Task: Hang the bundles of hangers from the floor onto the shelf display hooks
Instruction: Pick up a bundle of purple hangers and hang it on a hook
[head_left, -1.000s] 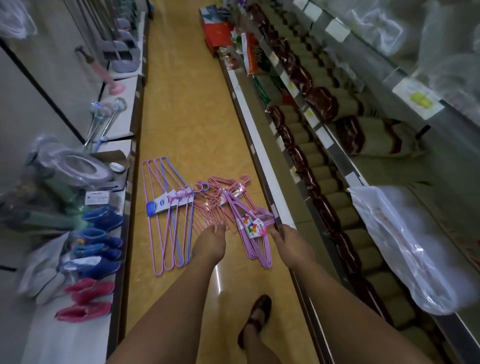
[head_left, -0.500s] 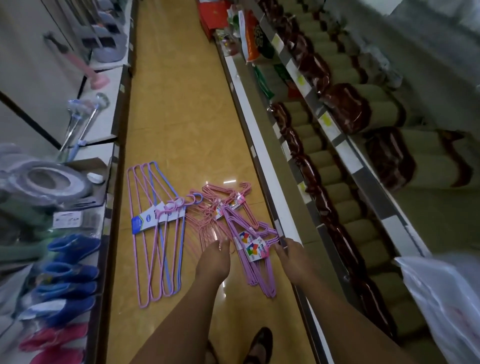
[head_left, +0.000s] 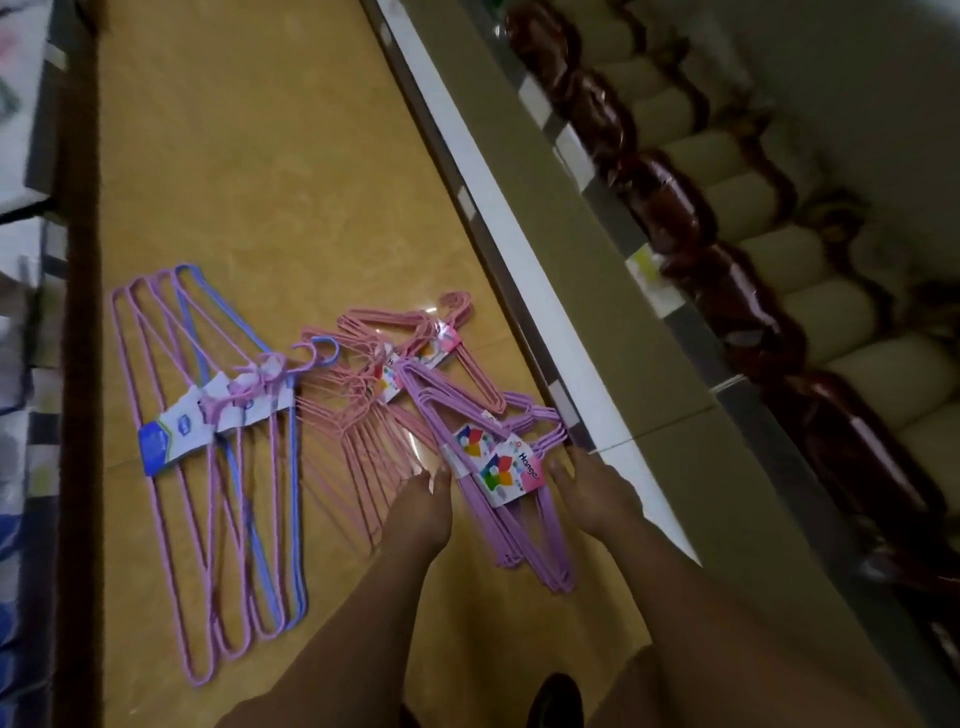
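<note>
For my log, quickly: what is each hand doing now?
Left hand: cannot be told; fingertips at the pink hangers.
Right hand: cannot be told; beside the purple bundle.

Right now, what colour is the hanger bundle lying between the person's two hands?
Purple: the wire hanger bundle with a flower-print label, seen in the head view.

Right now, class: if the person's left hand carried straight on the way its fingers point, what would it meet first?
The left hand points up the aisle. Its fingertips sit at the pink hangers on the floor, likely the first thing met, though depth is unclear.
</note>
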